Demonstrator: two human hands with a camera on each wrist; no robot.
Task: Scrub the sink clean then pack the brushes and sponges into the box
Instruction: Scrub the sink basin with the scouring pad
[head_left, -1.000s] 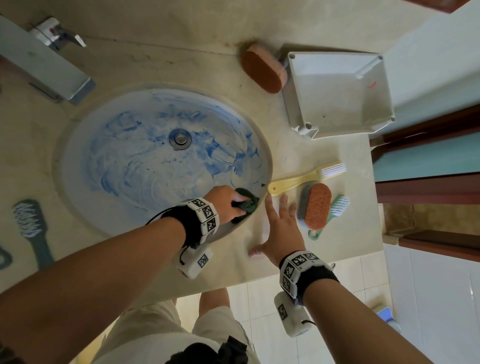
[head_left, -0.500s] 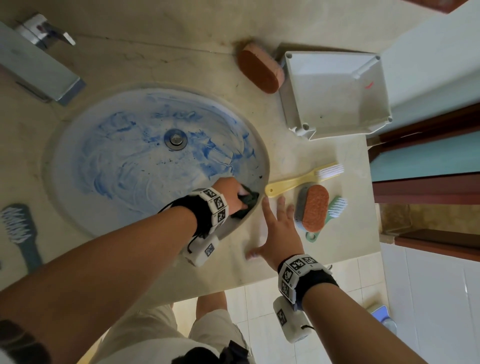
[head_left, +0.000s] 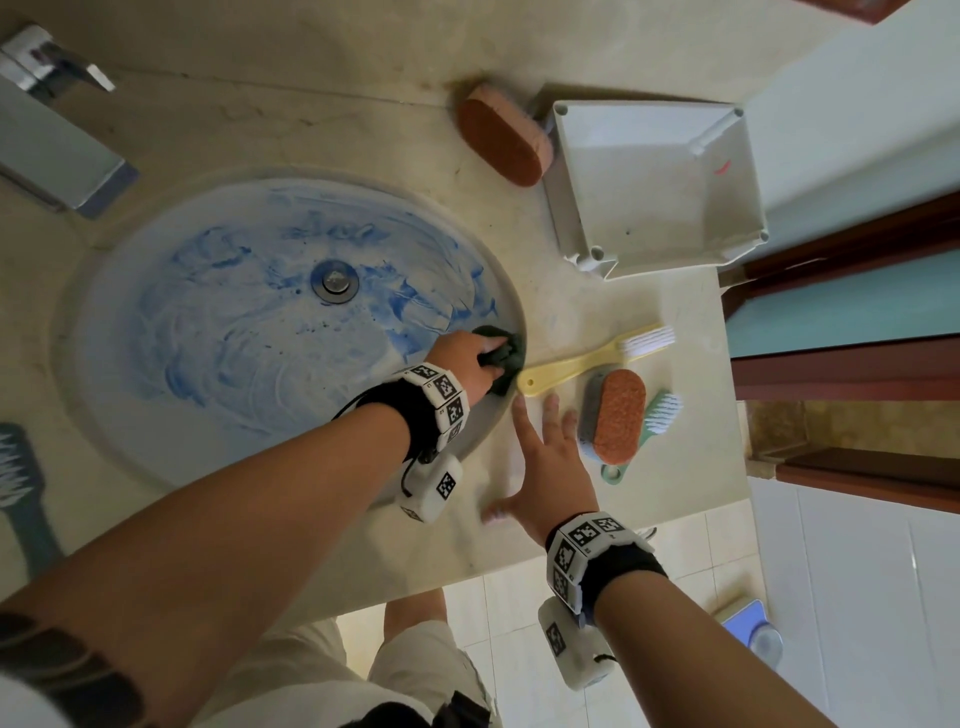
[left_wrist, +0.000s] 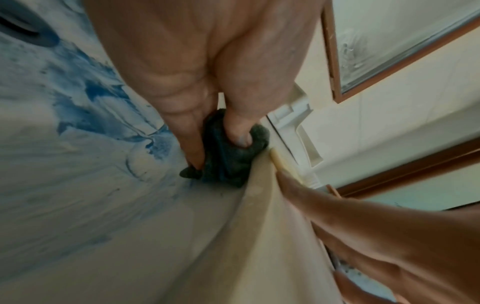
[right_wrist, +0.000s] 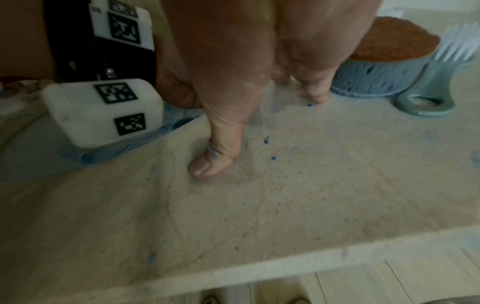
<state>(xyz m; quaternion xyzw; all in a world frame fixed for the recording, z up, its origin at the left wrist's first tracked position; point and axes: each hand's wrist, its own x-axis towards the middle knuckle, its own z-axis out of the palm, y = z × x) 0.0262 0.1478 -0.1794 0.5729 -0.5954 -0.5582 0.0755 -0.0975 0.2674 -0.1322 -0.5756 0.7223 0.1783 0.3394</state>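
Left hand (head_left: 467, 358) grips a dark pad (head_left: 506, 358), pressed against the blue-smeared sink (head_left: 208, 332) wall near its rim. Right hand (head_left: 550, 462) lies flat, fingers spread, holding nothing, on the counter (head_left: 571, 540).

Home bathroom, oval sink (head_left: 156, 322) in beige stone counter (head_left: 322, 104), chrome faucet (head_left: 47, 119), tiled floor (head_left: 519, 597)

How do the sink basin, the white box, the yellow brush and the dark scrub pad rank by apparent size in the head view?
1. sink basin, clearly the largest.
2. white box.
3. yellow brush, long but thin.
4. dark scrub pad, smallest, though the left hand gripping it hides part.
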